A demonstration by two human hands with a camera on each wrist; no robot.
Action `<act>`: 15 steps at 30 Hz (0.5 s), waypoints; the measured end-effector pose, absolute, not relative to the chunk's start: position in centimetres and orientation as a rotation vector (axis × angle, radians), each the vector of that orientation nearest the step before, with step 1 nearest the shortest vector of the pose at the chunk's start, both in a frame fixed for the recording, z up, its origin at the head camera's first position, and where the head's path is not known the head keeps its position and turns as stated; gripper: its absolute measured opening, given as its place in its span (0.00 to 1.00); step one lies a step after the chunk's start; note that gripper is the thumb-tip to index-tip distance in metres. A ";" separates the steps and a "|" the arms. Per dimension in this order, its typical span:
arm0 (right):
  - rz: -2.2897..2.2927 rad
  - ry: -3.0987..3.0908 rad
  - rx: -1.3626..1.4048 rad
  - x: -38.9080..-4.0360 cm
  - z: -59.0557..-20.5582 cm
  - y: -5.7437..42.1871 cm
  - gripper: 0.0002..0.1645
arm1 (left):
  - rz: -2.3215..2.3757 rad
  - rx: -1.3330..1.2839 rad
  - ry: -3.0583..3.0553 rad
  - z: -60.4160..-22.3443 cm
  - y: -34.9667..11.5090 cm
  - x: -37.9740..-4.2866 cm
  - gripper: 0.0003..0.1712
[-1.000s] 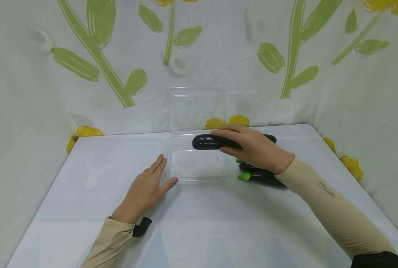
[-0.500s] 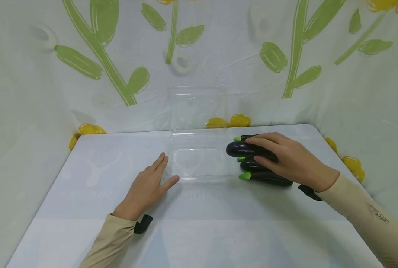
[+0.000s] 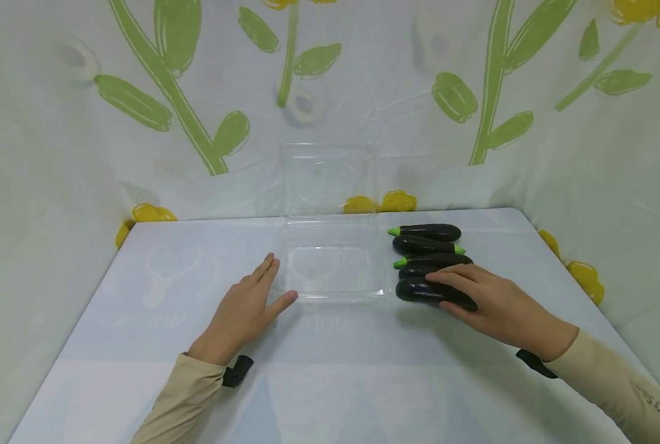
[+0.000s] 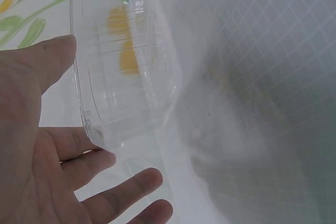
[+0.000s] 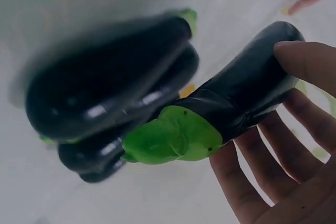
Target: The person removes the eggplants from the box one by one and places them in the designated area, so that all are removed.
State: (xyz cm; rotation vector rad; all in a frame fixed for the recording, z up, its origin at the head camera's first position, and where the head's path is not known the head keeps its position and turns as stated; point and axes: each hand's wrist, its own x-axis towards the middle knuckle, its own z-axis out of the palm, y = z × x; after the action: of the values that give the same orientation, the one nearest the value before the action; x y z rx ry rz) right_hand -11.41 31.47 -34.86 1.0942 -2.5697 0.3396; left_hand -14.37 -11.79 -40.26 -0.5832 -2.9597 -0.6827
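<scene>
A glossy dark eggplant (image 3: 427, 291), pale-cap end hidden beneath my palm in the head view, is gripped by my right hand (image 3: 493, 305). In the right wrist view the held eggplant (image 5: 247, 77) shows its green cap, with my thumb on one side and fingers on the other. Behind it several more eggplants (image 3: 425, 232) lie side by side on the table. At the container's left side rests my left hand (image 3: 243, 314), fingers extended. A clear plastic clamshell container (image 3: 330, 295) stands with its lid (image 3: 330, 179) raised; in the left wrist view my thumb and fingertips touch its rim (image 4: 79, 93).
The white table (image 3: 197, 394) has faint printed patterns. A pale curtain (image 3: 341, 74) with green leaves and yellow flowers surrounds its back and sides. The container sits left of the eggplants, near the table's back edge.
My right hand has carried the eggplant from above the container to the right, then down toward the front of the eggplant row. My left hand has stayed in place.
</scene>
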 end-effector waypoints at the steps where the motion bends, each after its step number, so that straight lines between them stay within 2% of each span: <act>1: 0.340 -2.580 1.096 -11.3 -35.3 31.5 0.26 | -0.684 -0.581 -2.963 -40.3 -11.8 -14.4 0.48; 7: 0.321 -2.639 1.086 -10.8 -37.5 31.5 0.38 | -0.683 -0.577 -2.969 -40.2 -11.8 -14.3 0.49; 15: 0.275 -2.626 1.067 -10.7 -38.9 31.7 0.38 | -0.677 -0.583 -2.965 -40.2 -11.8 -14.4 0.49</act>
State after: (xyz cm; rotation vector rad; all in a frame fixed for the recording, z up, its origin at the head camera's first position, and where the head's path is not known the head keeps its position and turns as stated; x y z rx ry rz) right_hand -10.68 31.72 -38.89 1.0666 -2.6263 0.2753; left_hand -14.42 -11.77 -40.17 -0.5830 -2.9648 -0.6773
